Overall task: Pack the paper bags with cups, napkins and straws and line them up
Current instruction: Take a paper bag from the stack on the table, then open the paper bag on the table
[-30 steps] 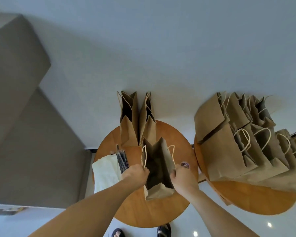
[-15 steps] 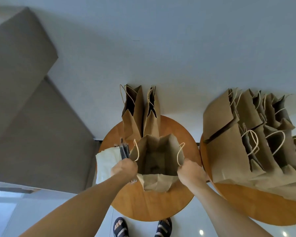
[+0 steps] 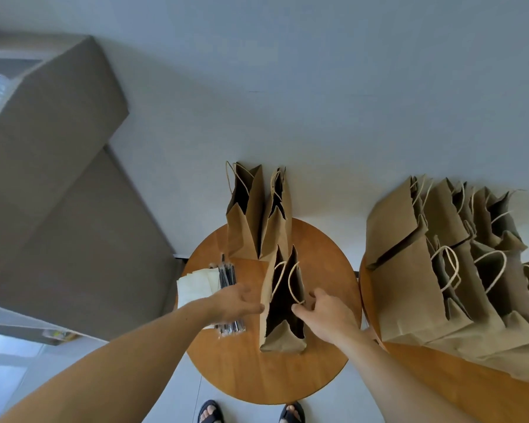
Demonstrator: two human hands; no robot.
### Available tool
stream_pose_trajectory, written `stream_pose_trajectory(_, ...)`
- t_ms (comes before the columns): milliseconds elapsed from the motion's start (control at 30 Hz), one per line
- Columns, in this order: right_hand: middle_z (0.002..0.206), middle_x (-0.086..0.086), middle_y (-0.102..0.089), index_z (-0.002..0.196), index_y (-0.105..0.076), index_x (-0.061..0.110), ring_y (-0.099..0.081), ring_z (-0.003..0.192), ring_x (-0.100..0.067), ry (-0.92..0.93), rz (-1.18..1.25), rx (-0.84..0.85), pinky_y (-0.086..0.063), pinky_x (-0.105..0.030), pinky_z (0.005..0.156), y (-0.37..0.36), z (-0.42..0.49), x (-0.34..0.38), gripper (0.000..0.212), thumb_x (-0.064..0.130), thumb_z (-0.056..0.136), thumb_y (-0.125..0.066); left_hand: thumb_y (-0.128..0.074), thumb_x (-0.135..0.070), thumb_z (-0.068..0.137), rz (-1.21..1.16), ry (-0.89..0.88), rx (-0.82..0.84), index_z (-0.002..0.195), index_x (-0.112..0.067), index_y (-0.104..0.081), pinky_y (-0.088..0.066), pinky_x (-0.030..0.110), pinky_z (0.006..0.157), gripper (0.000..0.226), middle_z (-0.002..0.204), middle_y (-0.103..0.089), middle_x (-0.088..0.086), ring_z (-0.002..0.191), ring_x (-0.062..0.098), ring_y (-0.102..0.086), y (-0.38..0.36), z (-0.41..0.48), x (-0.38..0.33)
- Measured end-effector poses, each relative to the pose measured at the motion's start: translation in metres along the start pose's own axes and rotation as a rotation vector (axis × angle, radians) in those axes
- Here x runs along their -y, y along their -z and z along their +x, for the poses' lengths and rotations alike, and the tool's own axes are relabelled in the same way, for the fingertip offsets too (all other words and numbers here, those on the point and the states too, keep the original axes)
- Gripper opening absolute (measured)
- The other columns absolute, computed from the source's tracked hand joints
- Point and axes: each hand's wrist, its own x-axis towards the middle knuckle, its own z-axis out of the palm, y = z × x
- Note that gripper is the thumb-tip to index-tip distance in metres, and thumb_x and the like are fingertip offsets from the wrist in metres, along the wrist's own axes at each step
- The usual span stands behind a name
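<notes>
An open brown paper bag (image 3: 283,341) stands at the middle of the round wooden table (image 3: 257,377), its mouth narrow and its inside dark. My right hand (image 3: 326,314) pinches the bag's right rim by the cord handle. My left hand (image 3: 237,302) hovers with relaxed fingers just left of the bag, its thumb at the bag's left wall, above a bundle of black wrapped straws (image 3: 226,274). White napkins (image 3: 196,285) lie left of the straws. No cups show.
Two more open bags (image 3: 246,227) (image 3: 277,232) stand at the table's far edge against the wall. A second round table (image 3: 440,389) on the right carries several bags (image 3: 409,270) in rows. Grey stair blocks rise at left. My sandalled feet stand below the table.
The bag's mouth has gone from spread wide to narrow. My left hand has let go of the left rim and opened over the straws. My right hand stays on the right rim.
</notes>
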Motion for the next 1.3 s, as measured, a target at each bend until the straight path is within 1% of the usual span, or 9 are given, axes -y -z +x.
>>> stream_pose_trajectory(100,0.147,0.009,-0.046,0.145,-0.037,0.033,-0.050,0.130,-0.020,0.075,0.062,0.011,-0.047,-0.046,0.104,0.021,-0.003,0.010,0.073,0.070,0.084,-0.051,-0.063,-0.054,0.085,0.231,-0.081,-0.072,0.131,-0.022,-0.052,-0.052,0.027,0.086,0.057,0.124,-0.062,0.001,0.110,0.022,-0.063,0.019,-0.006,-0.010)
stream_pose_trajectory(233,0.153,0.010,-0.037,0.145,-0.037,0.033,-0.040,0.137,-0.015,0.270,0.101,-0.094,-0.043,-0.040,0.109,0.053,-0.002,0.040,0.068,0.066,0.087,-0.053,-0.056,-0.055,0.087,0.600,-0.102,-0.417,0.134,-0.026,-0.048,-0.053,0.038,0.092,0.056,0.127,-0.057,-0.002,0.108,0.021,-0.057,0.046,-0.021,-0.041)
stream_pose_trajectory(333,0.157,0.005,-0.031,0.150,-0.030,0.027,-0.031,0.143,-0.017,0.365,0.031,-0.253,-0.034,-0.037,0.113,0.073,0.002,0.074,0.074,0.065,0.090,-0.049,-0.053,-0.056,0.086,0.710,-0.081,-0.559,0.124,-0.025,-0.049,-0.052,0.039,0.085,0.049,0.118,-0.057,0.000,0.095,0.020,-0.051,0.073,-0.038,-0.061)
stream_pose_trajectory(400,0.157,0.002,-0.031,0.151,-0.028,0.023,-0.029,0.144,-0.018,0.431,-0.004,-0.305,-0.031,-0.035,0.114,0.085,0.006,0.100,0.071,0.059,0.094,-0.049,-0.052,-0.057,0.085,0.729,-0.068,-0.642,0.126,-0.025,-0.049,-0.049,0.040,0.085,0.052,0.120,-0.057,0.001,0.099,0.022,-0.052,0.097,-0.056,-0.072)
stream_pose_trajectory(500,0.155,0.000,-0.033,0.150,-0.032,0.019,-0.031,0.143,-0.020,0.560,-0.054,-0.300,-0.032,-0.037,0.115,0.101,0.011,0.145,0.066,0.052,0.095,-0.050,-0.051,-0.056,0.089,0.741,-0.030,-0.736,0.139,-0.023,-0.044,-0.046,0.043,0.096,0.060,0.137,-0.052,0.004,0.122,0.027,-0.049,0.138,-0.095,-0.079)
stream_pose_trajectory(733,0.156,-0.003,-0.030,0.151,-0.031,0.017,-0.028,0.142,-0.025,0.797,-0.195,-0.214,-0.031,-0.043,0.115,0.127,-0.004,0.278,0.067,0.052,0.095,-0.047,-0.050,-0.049,0.091,0.699,0.108,-0.906,0.141,-0.017,-0.043,-0.039,0.044,0.105,0.059,0.142,-0.046,0.006,0.132,0.028,-0.041,0.226,-0.216,-0.060)
stream_pose_trajectory(1000,0.154,-0.003,-0.033,0.149,-0.035,0.015,-0.030,0.141,-0.023,0.972,-0.247,-0.271,-0.030,-0.039,0.114,0.128,-0.039,0.437,0.068,0.051,0.094,-0.051,-0.053,-0.049,0.089,0.629,0.213,-1.095,0.137,-0.020,-0.047,-0.037,0.045,0.100,0.057,0.139,-0.048,0.005,0.129,0.028,-0.042,0.317,-0.316,0.017)
stream_pose_trajectory(1167,0.154,-0.003,-0.035,0.146,-0.038,0.017,-0.033,0.140,-0.025,1.001,-0.297,-0.288,-0.035,-0.045,0.111,0.108,-0.048,0.541,0.066,0.052,0.092,-0.053,-0.054,-0.051,0.088,0.532,0.261,-1.147,0.142,-0.023,-0.044,-0.039,0.044,0.101,0.061,0.143,-0.046,0.003,0.132,0.028,-0.041,0.378,-0.366,0.098)
stream_pose_trajectory(1300,0.154,-0.004,-0.036,0.146,-0.038,0.019,-0.035,0.140,-0.025,1.032,-0.353,-0.255,-0.036,-0.041,0.109,0.080,-0.044,0.620,0.068,0.054,0.090,-0.055,-0.053,-0.050,0.086,0.453,0.328,-1.129,0.113,-0.025,-0.053,-0.040,0.038,0.082,0.037,0.125,-0.053,0.002,0.109,0.025,-0.048,0.418,-0.386,0.163)
